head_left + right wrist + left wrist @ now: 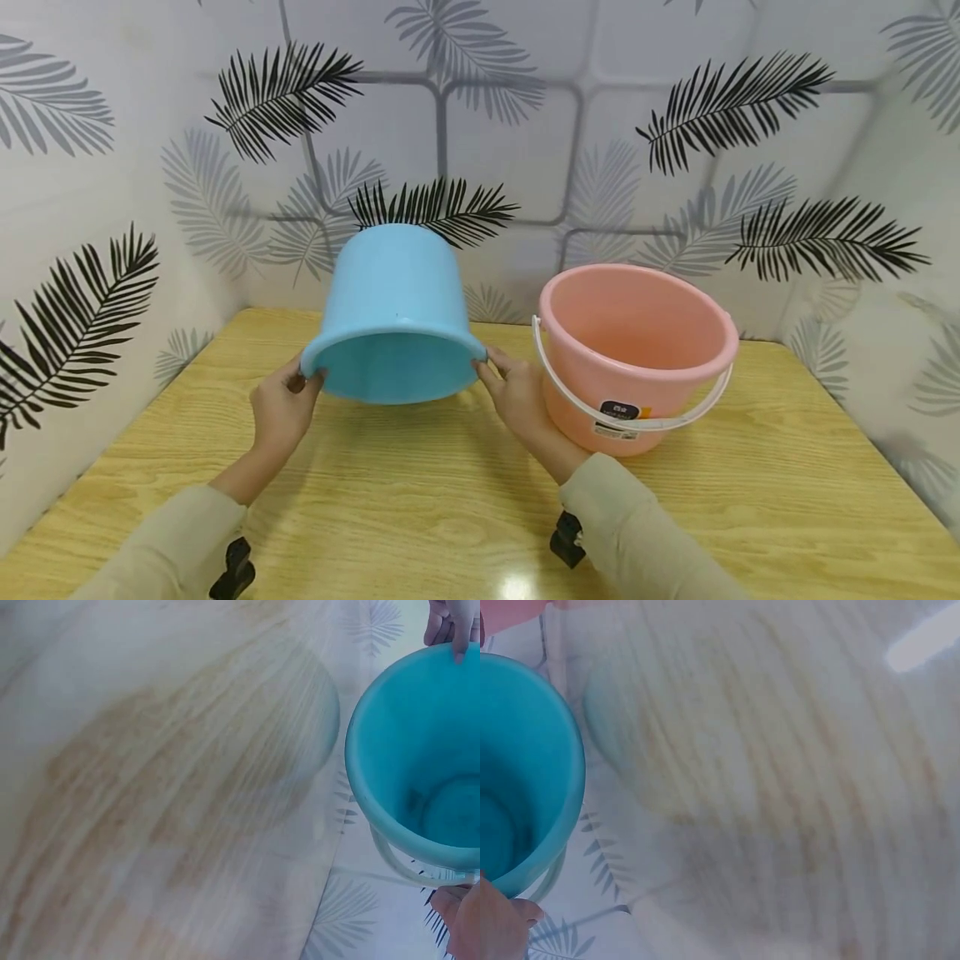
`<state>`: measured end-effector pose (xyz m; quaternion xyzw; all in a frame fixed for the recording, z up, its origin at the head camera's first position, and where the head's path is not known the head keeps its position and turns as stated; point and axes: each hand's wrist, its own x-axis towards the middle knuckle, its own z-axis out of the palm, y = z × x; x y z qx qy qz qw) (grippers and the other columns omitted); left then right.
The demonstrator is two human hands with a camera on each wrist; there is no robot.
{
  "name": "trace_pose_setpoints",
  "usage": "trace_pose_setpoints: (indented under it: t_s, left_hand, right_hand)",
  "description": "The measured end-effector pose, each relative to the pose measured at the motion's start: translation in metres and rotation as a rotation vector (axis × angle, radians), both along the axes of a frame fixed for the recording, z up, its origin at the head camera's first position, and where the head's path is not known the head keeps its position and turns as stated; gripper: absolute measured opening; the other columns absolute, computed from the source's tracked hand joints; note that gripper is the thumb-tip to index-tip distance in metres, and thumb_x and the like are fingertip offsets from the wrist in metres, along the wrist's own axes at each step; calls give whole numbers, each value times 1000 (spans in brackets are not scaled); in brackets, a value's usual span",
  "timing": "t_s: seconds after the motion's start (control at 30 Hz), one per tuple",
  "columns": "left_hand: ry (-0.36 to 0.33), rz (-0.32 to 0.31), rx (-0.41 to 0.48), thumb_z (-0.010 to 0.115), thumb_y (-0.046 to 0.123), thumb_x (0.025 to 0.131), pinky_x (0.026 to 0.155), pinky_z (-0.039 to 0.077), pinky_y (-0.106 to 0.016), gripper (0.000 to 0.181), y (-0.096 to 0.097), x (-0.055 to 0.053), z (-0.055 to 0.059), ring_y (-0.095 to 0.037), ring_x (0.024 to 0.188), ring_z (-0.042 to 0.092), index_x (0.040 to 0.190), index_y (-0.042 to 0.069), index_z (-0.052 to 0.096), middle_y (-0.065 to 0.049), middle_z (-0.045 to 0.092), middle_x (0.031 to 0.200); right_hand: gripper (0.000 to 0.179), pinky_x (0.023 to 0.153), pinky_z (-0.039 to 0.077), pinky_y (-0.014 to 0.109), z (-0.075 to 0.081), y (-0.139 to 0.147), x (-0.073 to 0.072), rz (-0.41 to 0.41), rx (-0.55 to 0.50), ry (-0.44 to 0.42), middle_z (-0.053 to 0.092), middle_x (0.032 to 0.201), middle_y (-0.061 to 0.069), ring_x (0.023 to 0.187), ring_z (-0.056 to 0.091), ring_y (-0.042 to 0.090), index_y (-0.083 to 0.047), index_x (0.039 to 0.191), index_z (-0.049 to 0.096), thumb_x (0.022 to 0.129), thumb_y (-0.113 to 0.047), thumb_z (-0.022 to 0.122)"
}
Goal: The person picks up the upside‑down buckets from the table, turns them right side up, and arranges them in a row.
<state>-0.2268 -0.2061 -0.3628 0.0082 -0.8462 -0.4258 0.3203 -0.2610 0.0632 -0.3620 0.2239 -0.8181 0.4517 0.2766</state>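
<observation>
A light blue bucket [397, 283] is tipped over above the table, its mouth facing down and toward me. My left hand [283, 407] pinches its rim on the left side, and my right hand [517, 396] pinches the rim on the right. In the left wrist view the inside of the blue bucket [517, 765] shows, with my left hand [502, 922] at its rim. The right wrist view shows the bucket's pale handle [397, 862] hanging at its far side, close to my right hand [461, 919].
A pink bucket [637, 358] with a white handle [592, 408] and a label stands upright on the wooden table [390, 517], just right of my right hand. Behind the table is a leaf-patterned wall [510, 150]. A similar wall closes the left side.
</observation>
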Motion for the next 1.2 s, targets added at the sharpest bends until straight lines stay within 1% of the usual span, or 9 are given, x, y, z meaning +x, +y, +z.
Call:
trace_pose_setpoints:
  t_s: [0.13, 0.23, 0.5, 0.7, 0.8, 0.9, 1.0, 1.1, 1.2]
  left_hand:
    - [49, -5, -13, 59, -3, 86, 77, 53, -50, 31, 0, -1, 6, -41, 89, 66, 117, -7, 60, -27, 65, 105]
    - [50, -11, -10, 58, -3, 86, 77, 53, -49, 32, 0, -1, 13, -40, 90, 66, 117, -7, 60, -27, 65, 105]
    - [63, -2, -19, 58, -2, 86, 76, 53, -46, 35, -1, 0, 28, -39, 90, 66, 120, -5, 58, -28, 64, 105]
    - [93, 20, -12, 59, -1, 85, 69, 53, -17, 34, -5, -1, 37, -38, 88, 66, 118, -5, 60, -27, 65, 103]
    - [106, 51, 1, 59, 1, 85, 63, 45, -1, 35, -7, -1, 44, -38, 86, 66, 120, -3, 59, -27, 65, 99]
    - [99, 78, 10, 61, 6, 86, 60, 38, 4, 38, -9, -2, 51, -37, 84, 66, 122, -1, 56, -26, 65, 98]
    - [55, 89, 33, 61, 11, 86, 55, 34, 5, 38, -11, -3, 56, -7, 68, 69, 123, 1, 57, -25, 66, 97]
    - [22, 75, 51, 61, 13, 86, 50, 38, 2, 37, -14, -5, 60, 21, 55, 52, 122, 2, 58, -26, 67, 95]
    - [31, 65, 56, 62, 12, 85, 51, 39, 1, 35, -17, -5, 66, 28, 53, 43, 119, 2, 60, -25, 68, 94]
  right_hand:
    - [28, 62, 56, 23, 5, -1, 0, -36, -17, -19, 67, 104, 20, 82, 70, 27, 3, 112, 65, 87, -9, 64]
    - [29, 42, 34, 14, 12, -2, 2, -71, -40, -16, 69, 99, 20, 52, 61, 16, 2, 112, 65, 86, -10, 65]
    - [27, 40, 18, 14, 24, -8, 4, -138, -63, -25, 66, 65, 16, 40, 21, -2, 0, 109, 68, 86, -12, 65]
    - [29, 41, 23, 15, 31, -11, 6, -151, -57, -41, 70, 75, 15, 46, 41, 5, 0, 111, 67, 86, -13, 66]
    - [37, 53, 47, 16, 34, -12, 8, -118, -39, -57, 71, 95, 17, 71, 68, 17, 0, 119, 62, 85, -15, 67]
    - [46, 58, 52, 21, 37, -12, 10, -96, -3, -43, 65, 110, 18, 93, 67, 24, -2, 125, 57, 84, -17, 68]
    - [51, 63, 55, 24, 40, -12, 13, -71, 18, -7, 63, 113, 19, 96, 66, 25, 0, 128, 54, 82, -17, 70]
    - [54, 81, 54, 36, 42, -11, 15, -27, 18, -5, 57, 120, 21, 107, 59, 29, 6, 128, 51, 82, -16, 70]
    - [60, 85, 52, 37, 45, -10, 15, 24, 20, 6, 51, 126, 23, 112, 55, 31, 11, 128, 47, 81, -16, 72]
